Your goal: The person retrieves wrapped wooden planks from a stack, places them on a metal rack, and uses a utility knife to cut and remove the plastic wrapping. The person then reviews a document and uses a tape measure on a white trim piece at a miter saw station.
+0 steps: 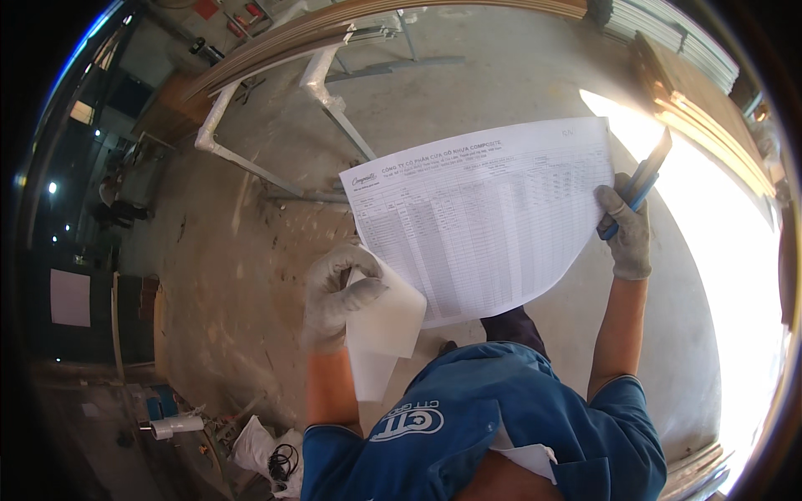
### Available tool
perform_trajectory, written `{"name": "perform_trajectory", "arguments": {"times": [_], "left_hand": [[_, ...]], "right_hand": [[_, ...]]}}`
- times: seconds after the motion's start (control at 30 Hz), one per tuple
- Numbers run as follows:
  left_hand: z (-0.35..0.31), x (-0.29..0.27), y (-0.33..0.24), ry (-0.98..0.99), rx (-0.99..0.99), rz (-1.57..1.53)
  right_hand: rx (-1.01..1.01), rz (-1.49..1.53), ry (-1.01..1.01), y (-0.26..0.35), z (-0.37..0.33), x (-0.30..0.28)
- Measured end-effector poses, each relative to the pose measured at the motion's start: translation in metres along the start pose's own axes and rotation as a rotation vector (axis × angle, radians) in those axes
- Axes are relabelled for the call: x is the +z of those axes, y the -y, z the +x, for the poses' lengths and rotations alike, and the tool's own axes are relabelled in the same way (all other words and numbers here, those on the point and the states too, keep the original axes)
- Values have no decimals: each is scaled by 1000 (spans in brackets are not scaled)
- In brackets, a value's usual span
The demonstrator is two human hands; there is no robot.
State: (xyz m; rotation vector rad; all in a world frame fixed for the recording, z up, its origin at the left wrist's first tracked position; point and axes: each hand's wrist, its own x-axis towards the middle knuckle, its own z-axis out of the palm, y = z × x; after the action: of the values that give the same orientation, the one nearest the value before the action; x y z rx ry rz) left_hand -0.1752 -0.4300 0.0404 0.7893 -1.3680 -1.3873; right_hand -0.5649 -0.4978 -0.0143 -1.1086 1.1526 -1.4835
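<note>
My left hand, in a grey work glove, is closed round curled white paper. Its fingers pinch the top of the curl, and a loose end hangs below. A large printed sheet with a table of rows and columns spreads between my hands; its lower left meets the curl, and I cannot tell whether they are joined. My right hand, gloved too, is at the sheet's right edge. It is closed on a blue utility knife, whose long pointed end tilts up and right.
A metal frame with wrapped corners carries long brown strips ahead. Boards are stacked at far right, beside a bright sunlit patch. White sacks with a black cable lie at lower left. Another person is far left.
</note>
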Motion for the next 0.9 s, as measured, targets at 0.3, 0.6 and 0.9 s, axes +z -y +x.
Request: {"name": "perform_trajectory", "arguments": {"times": [0.3, 0.6, 0.9], "left_hand": [[87, 23, -5, -225, 52, 325], [133, 23, -6, -159, 176, 348], [147, 17, -7, -123, 204, 347]], "right_hand": [[42, 104, 76, -10, 112, -16], [0, 147, 33, -17, 140, -28], [-71, 238, -36, -25, 133, -29]]}}
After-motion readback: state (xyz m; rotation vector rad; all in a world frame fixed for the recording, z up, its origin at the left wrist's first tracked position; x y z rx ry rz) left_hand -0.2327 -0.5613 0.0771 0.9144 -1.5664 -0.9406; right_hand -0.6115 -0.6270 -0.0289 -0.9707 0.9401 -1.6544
